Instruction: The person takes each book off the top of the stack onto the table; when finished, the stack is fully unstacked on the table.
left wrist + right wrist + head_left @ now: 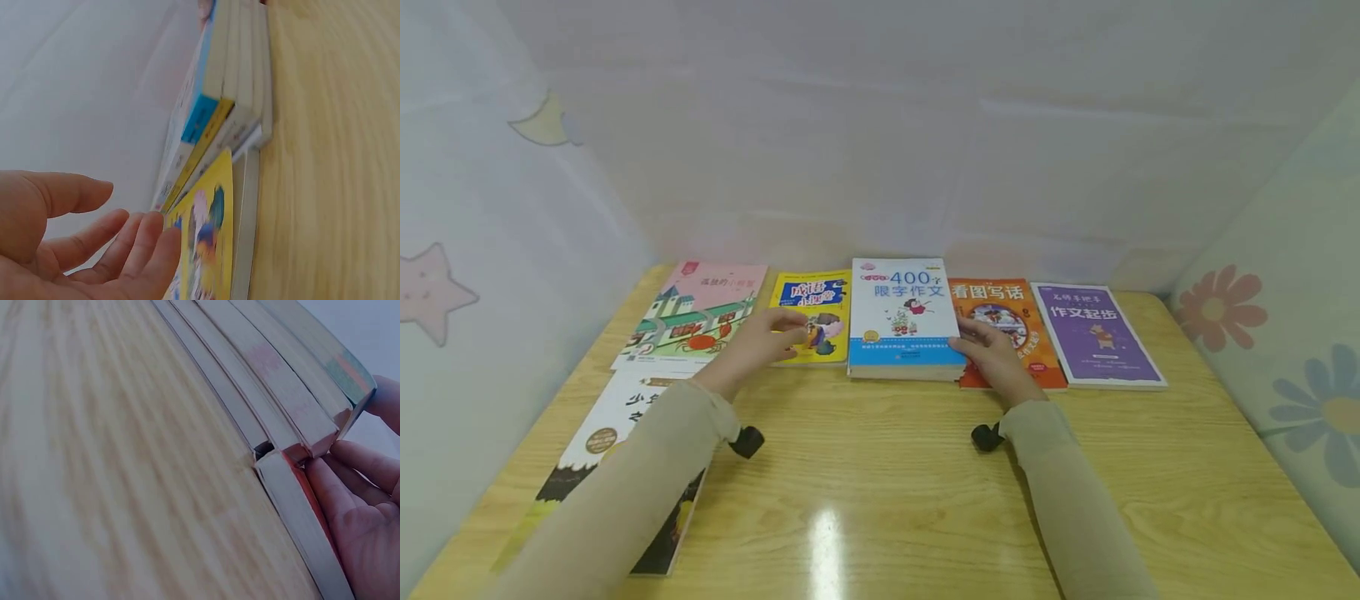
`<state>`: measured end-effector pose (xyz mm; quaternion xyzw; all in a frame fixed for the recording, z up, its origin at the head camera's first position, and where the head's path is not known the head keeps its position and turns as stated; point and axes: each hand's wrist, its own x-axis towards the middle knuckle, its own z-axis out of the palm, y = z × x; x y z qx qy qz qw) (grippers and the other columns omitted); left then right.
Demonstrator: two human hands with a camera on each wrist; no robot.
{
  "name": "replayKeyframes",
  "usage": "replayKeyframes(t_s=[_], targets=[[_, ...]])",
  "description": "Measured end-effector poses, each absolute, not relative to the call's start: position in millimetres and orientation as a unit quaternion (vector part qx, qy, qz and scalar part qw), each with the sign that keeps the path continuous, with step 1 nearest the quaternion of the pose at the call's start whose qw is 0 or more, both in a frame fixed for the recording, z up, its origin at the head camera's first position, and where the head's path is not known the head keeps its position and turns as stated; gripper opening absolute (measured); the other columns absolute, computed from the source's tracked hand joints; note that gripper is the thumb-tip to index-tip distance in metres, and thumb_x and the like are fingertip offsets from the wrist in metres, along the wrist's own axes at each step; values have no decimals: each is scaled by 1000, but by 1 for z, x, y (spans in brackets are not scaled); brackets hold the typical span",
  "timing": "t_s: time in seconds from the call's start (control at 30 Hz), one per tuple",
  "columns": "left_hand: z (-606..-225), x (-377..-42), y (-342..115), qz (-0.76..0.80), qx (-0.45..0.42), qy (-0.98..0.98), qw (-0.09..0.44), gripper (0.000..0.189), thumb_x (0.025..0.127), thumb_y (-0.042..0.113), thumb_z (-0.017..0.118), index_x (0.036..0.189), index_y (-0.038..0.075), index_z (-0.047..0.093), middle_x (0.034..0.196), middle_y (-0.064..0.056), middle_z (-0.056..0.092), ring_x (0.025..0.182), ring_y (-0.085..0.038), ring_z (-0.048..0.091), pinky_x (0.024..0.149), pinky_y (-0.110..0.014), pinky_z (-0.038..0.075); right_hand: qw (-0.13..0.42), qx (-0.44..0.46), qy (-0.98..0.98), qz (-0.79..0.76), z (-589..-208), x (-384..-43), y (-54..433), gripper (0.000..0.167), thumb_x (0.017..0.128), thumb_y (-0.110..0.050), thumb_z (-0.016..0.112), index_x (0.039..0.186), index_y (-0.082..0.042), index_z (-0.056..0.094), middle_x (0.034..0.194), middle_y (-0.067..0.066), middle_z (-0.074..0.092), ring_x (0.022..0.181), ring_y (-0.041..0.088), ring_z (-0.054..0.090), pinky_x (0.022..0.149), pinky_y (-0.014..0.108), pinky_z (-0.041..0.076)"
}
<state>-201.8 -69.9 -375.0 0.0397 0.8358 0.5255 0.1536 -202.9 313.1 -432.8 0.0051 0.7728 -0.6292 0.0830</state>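
Observation:
A white-and-blue book (pixel 898 308) lies on top of a stack of several books (pixel 240 69) at the back middle of the table. My right hand (pixel 996 357) holds that top book at its near right corner. In the right wrist view the thumb is at the cover's edge and the fingers (pixel 369 465) touch the side of the stack. My left hand (pixel 767 337) hovers beside the yellow book (pixel 827 350), its fingers loosely bent and nothing between them. The orange book (pixel 1045 350) lies under my right hand, against the stack.
A purple book (pixel 1097 337) lies to the right of the orange one. At the left are a pink-and-green book (pixel 730 292) and, nearer, a white-and-black book (pixel 658 533) partly behind my left sleeve. A pale cloth wall (pixel 880 167) rises behind the wooden table (pixel 880 467).

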Motion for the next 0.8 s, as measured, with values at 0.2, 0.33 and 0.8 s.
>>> replayKeyframes(t_s=[0.2,0.33,0.8], targets=[[-383,-228,-32,603,15,767,219,49,103,20,61,148,5,48,143,-14,53,129,-30,57,104,-39,52,83,22,772,-630,-433,-205,313,75,86,-48,79,150,-22,51,150,1,52,139,18,48,114,39,41],[-386,-234,-19,625,0,746,232,48,105,19,58,149,5,46,145,-15,52,129,-28,57,105,-37,50,83,27,773,-629,-435,-205,313,76,84,-49,80,149,-23,51,150,0,52,140,18,47,115,39,40],[-387,-244,-10,720,-69,639,263,44,106,17,55,147,2,48,143,-14,54,130,-24,55,105,-33,50,80,16,769,-634,-436,-206,313,70,88,-47,78,148,-22,52,148,0,53,138,18,48,113,39,43]])
